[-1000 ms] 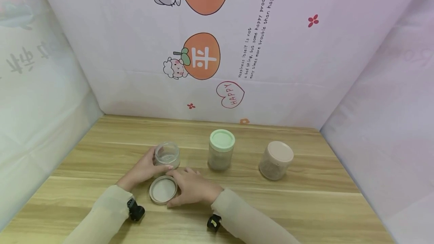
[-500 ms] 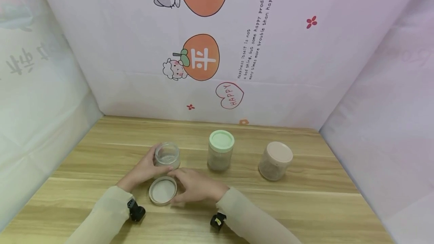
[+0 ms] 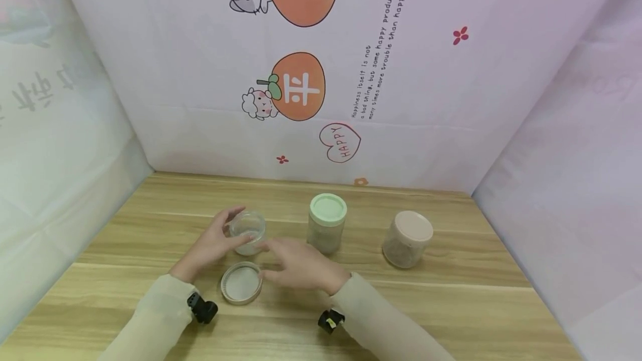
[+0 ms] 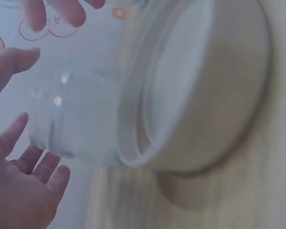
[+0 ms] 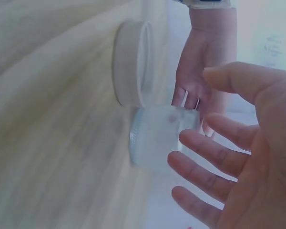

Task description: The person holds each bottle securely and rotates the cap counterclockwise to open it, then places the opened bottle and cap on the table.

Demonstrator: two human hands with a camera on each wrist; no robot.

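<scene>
A small clear jar [image 3: 252, 224] without a lid stands upright on the table at the left. My left hand [image 3: 213, 243] arches loosely around it, thumb across the near side and fingers spread; in the left wrist view, gaps show between fingertips and jar. Just in front, a pale lid [image 3: 241, 284] lies with its hollow side up. My right hand [image 3: 303, 266] hovers to the right of both, palm toward the jar. In the right wrist view its fingers [image 5: 207, 179] are spread, with nothing held between them.
A taller jar with a green lid [image 3: 328, 209] stands behind my right hand. Farther right is a jar with a beige lid [image 3: 414, 226], slightly tilted in view. White printed cloth [image 3: 411, 144] closes off the back and both sides of the wooden table [image 3: 451, 305].
My left hand has loosened around the jar, its fingers spreading and rising. My right hand has drawn away from the lid, moving right and slightly back. Jar and lid stay in place.
</scene>
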